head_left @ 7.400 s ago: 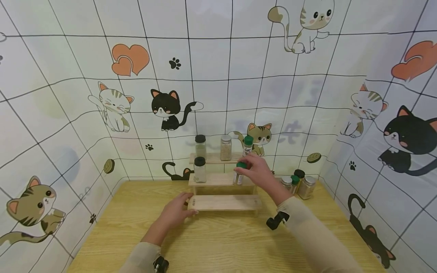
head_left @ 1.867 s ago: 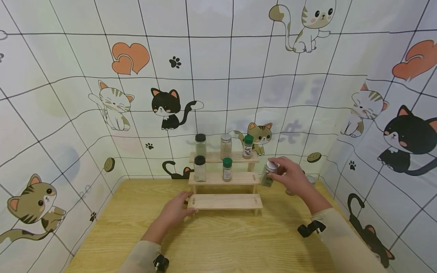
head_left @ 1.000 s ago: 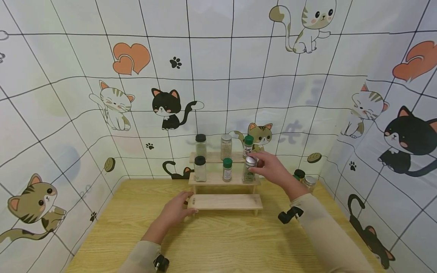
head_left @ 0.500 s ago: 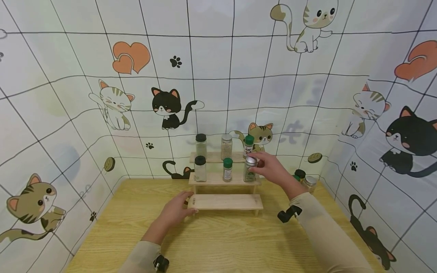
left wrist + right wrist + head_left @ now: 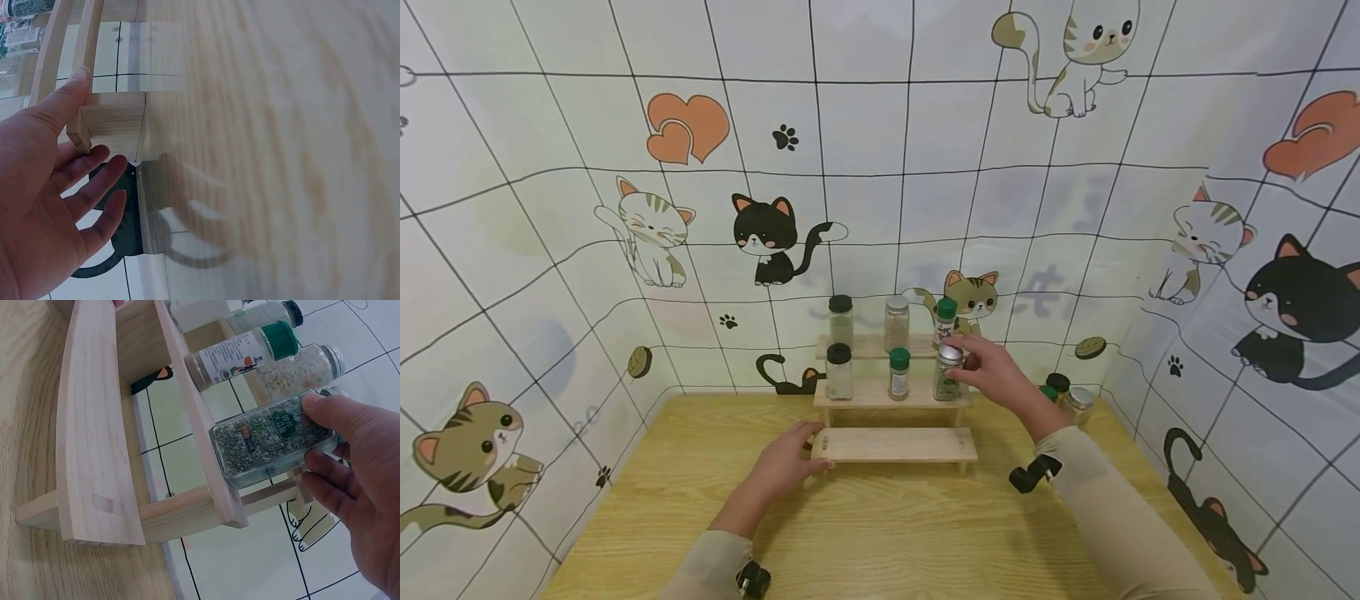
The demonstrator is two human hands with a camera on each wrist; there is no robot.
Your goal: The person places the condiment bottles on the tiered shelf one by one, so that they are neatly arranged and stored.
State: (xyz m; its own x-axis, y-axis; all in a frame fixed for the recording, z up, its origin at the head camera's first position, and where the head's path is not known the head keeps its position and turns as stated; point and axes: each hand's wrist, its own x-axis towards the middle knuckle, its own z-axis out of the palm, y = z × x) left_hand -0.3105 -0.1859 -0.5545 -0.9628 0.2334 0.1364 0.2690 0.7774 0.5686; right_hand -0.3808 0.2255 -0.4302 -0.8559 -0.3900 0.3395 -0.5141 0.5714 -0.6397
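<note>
A three-step wooden spice rack [image 5: 895, 446] stands on the table. My left hand [image 5: 784, 463] holds the left end of its lowest step; in the left wrist view the thumb [image 5: 78, 78] lies on the board and a finger sits at its end. My right hand [image 5: 996, 377] pinches a glass jar of dried green herbs [image 5: 269, 440] near its silver lid, between thumb and fingers. That jar stands at the right end of the middle step, beside a green-capped spice jar [image 5: 898, 373] and a black-capped jar [image 5: 839, 372] farther left.
The top step bears a black-capped jar [image 5: 841, 321], a silver-lidded jar [image 5: 897, 325] and a green-capped jar [image 5: 946, 318]. Right of the rack, several jars, one silver-lidded [image 5: 1079, 403], stand on the wooden table [image 5: 880, 533], partly behind my right arm. Cat-printed sheeting [image 5: 865, 125] rises behind.
My right hand has carried the herb jar leftward from beside the rack onto the middle step. Earlier, the green-capped jar was set in that step's middle. My left hand has stayed put.
</note>
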